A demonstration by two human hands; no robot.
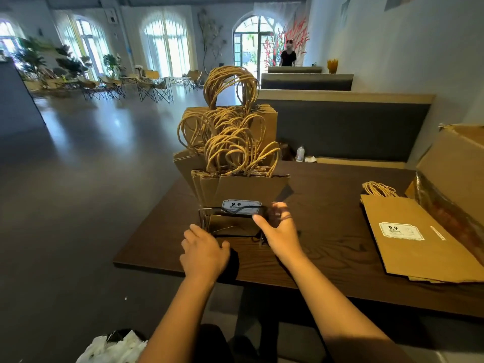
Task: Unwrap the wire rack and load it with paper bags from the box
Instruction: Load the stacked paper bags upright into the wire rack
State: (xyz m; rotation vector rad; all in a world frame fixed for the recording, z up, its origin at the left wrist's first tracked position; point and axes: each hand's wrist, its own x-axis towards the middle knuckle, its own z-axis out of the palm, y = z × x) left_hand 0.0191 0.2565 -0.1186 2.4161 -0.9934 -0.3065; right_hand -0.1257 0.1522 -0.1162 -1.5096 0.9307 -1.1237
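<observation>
My left hand rests with relaxed fingers at the near corner of the wire rack; my right hand, fingers spread, touches its far side. Kraft paper bags stand upright just beyond both hands on the bench.

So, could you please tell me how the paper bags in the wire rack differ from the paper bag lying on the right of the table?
The bags in the wire rack stand upright in rows, handles sticking up; the loose bag lies flat on the table, handles resting on the tabletop. The racked bags are packed many together; the loose one rests on just a few. Both are brown paper with twisted handles and a white 9.9 label.
</observation>
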